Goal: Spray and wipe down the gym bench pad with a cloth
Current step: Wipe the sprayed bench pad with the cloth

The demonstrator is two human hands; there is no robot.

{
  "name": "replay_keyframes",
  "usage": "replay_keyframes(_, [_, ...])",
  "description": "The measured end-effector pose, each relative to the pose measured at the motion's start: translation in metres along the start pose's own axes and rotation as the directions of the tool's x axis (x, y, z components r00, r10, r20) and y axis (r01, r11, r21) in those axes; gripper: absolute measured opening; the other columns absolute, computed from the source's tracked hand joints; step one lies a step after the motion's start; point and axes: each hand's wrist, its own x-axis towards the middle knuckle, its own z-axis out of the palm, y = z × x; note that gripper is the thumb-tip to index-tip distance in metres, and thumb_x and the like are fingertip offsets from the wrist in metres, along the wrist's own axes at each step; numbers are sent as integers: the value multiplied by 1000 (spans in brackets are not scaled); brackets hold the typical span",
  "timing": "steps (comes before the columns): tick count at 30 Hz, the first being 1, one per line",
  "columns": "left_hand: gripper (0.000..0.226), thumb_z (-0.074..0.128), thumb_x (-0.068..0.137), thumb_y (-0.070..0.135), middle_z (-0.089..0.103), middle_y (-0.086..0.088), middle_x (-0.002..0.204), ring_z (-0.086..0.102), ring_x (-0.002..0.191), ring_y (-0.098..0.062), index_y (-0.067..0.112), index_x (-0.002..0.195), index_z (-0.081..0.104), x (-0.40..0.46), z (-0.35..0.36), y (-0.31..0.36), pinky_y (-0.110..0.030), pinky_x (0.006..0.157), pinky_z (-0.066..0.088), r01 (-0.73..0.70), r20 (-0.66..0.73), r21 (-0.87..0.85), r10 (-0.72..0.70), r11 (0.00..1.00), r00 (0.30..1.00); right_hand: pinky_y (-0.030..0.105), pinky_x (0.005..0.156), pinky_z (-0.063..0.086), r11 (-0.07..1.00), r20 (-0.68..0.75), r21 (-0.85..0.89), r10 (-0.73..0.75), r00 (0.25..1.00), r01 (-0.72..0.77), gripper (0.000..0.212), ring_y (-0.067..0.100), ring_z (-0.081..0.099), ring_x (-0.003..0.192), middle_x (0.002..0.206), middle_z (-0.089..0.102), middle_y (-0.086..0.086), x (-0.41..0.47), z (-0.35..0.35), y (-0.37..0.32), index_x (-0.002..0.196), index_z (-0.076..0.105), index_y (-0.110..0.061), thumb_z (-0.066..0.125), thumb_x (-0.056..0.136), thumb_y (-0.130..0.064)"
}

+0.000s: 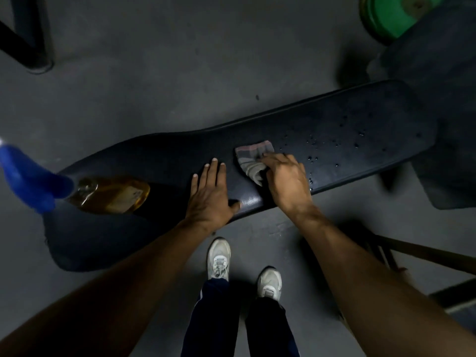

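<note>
Across the dim grey floor (154, 86) the black bench pad (347, 130) runs from lower left to upper right, its right half beaded with droplets (334, 145). Spray bottle (110, 194), amber liquid, blue trigger head, lies on its side on the pad's left end. Left hand (210, 191) rests flat on the pad, fingers spread and holding nothing. Right hand (286, 176), just beside it, presses on the pad with fingers curled around a crumpled grey cloth (253, 157). White shoes (219, 258) stand below the near edge.
</note>
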Motion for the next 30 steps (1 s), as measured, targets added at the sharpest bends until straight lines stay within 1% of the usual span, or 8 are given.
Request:
replay_keyframes(3, [109,64,84,61,-6,-4,171,-3,157,-22,16,162,2,7,-9,16,-46,126,-1,-51,27,16,51,999,998,36,95,52,954,-70,267,161,984,-137,42,32,65,109,121,74,12,-11,-20,16,127,73,-14,50,96,2])
replay_keyframes(6, [108,63,85,59,-8,-3,171,-4,157,-21,16,162,2,20,-20,37,-45,127,-2,-132,46,21,131,991,990,10,79,45,817,-116,523,350,929,-243,27,5,69,90,96,75,-3,-24,-43,31,114,72,-16,52,103,-1])
replay_keyframes(8, [108,63,86,59,-9,-3,171,-6,157,-20,16,162,0,30,-26,52,-45,127,-3,-188,61,25,186,982,981,17,80,48,701,-141,672,439,887,-240,26,-6,65,83,89,71,-14,-32,-52,44,107,68,-24,51,104,-4])
replay_keyframes(12, [108,62,88,60,-12,-3,170,-9,157,-20,15,162,-3,49,-31,86,-44,127,-4,-296,85,64,290,953,953,35,78,51,488,-195,858,597,778,-160,24,9,61,80,85,69,-9,-45,-60,80,96,68,-16,47,104,-5])
replay_keyframes(14, [107,61,89,60,-14,-3,170,-10,157,-20,15,162,-4,56,-29,103,-44,127,-5,-346,109,88,337,934,935,42,93,56,438,-221,888,669,710,-137,26,16,69,99,105,76,0,-49,-66,100,111,73,-12,48,104,-10])
replay_keyframes(17, [105,60,90,59,-13,-3,170,-10,157,-19,15,162,-3,66,-21,132,-43,126,-6,-405,129,116,390,907,912,47,116,49,428,-258,897,711,654,-112,35,19,67,129,133,73,2,-54,-79,133,133,70,-14,47,106,-13])
replay_keyframes(26, [99,52,93,62,-8,-3,171,-6,157,-21,14,162,0,125,7,248,-47,127,0,-531,111,187,519,826,847,45,110,54,453,-269,862,789,552,-227,37,13,69,119,122,76,-5,-41,-114,246,131,71,-22,47,102,-21])
replay_keyframes(30, [98,53,92,63,-5,-2,171,-3,157,-21,15,162,4,158,13,293,-48,126,0,-551,48,201,553,810,832,23,109,49,589,-363,756,739,568,-284,41,9,66,123,130,74,-4,-23,-132,284,138,68,-21,49,104,-10])
